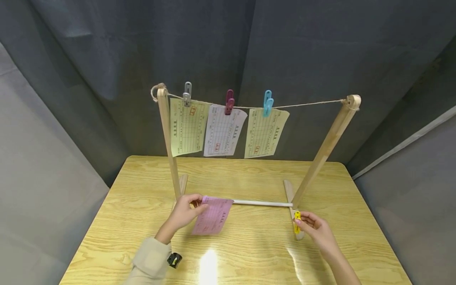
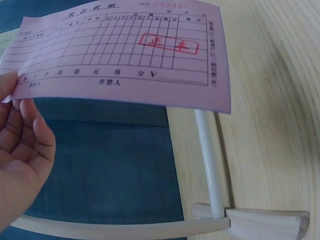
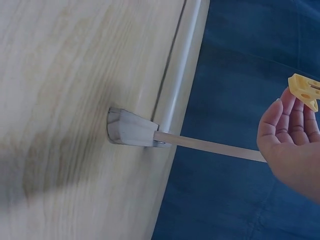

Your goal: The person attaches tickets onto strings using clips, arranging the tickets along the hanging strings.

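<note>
The pink slip (image 2: pixel 120 55) is a printed grid form with a red stamp box in the middle and a number along the top edge that looks like "No 243457", though the last digits are faint. The rest is small print I can't read.

The left hand (image 1: pixel 183 213) reaches forward from a beige sleeve (image 1: pixel 151 261) and pinches the slip by its upper left corner, fingers curled over the edge. The sheet hangs down and to the right of that hand, just above the table (image 1: pixel 249 253). It's thin and flat, and its top edge sits in front of the white rod (image 1: pixel 261 203) that joins the rack's two feet.

The right hand (image 1: pixel 317 229) comes in from the lower right with its fingers curled round a yellow clothespin (image 1: pixel 297 221). It holds the pin upright, right next to the rack's right foot (image 1: pixel 293 206). In the right wrist view only the peg's end pokes out past the fingertips (image 3: pixel 287 112).

Up above both hands, a string (image 1: pixel 306 105) runs between the two wooden posts. Three more slips hang on it: a yellowish one under a grey peg (image 1: pixel 187 94), a white one under a maroon peg (image 1: pixel 229 101) and another yellowish one under a blue peg (image 1: pixel 267 103). All have the same grid and red stamp.
</note>
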Demonstrator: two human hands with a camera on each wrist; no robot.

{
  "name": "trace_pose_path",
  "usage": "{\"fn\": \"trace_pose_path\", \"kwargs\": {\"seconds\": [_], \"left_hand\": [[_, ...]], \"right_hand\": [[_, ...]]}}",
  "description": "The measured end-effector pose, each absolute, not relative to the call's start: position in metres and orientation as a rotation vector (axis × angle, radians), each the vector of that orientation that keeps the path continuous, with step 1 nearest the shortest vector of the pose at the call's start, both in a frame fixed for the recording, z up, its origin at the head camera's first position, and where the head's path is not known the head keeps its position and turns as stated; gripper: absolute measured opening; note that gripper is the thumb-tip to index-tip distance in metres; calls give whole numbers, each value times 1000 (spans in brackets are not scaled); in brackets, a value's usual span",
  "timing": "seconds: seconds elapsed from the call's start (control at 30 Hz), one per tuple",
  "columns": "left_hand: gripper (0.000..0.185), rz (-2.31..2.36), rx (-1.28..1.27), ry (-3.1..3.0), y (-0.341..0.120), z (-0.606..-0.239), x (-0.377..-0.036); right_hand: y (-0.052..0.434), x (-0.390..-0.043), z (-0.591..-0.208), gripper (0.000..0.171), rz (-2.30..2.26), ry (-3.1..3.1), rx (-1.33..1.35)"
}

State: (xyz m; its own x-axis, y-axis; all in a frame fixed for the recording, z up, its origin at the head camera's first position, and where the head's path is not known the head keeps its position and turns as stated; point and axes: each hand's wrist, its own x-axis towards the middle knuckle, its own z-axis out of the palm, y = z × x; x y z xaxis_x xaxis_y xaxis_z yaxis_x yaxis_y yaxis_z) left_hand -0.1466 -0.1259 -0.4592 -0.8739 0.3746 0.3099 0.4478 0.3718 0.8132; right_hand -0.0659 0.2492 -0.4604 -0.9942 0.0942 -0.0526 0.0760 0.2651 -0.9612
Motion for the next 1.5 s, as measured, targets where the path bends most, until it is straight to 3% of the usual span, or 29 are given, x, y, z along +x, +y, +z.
{"fn": "trace_pose_path", "kwargs": {"seconds": [0.2,0.43,0.73,1.5], "left_hand": [[7,-1560,-795,-2500,-119,-454,-148],[4,-1566,-792,-2502,-103,-405,-131],[4,-1611,-823,-2406,-87,-389,-129],[4,-1605,-950,-2230,-55,-356,-133]], "right_hand": [[252,-70,-455,30,1899,-2397,-22],[254,-76,-442,27,1892,-2332,75],[258,-83,-420,19,1857,-2271,192],[260,-99,-361,26,1831,-2089,395]]}}
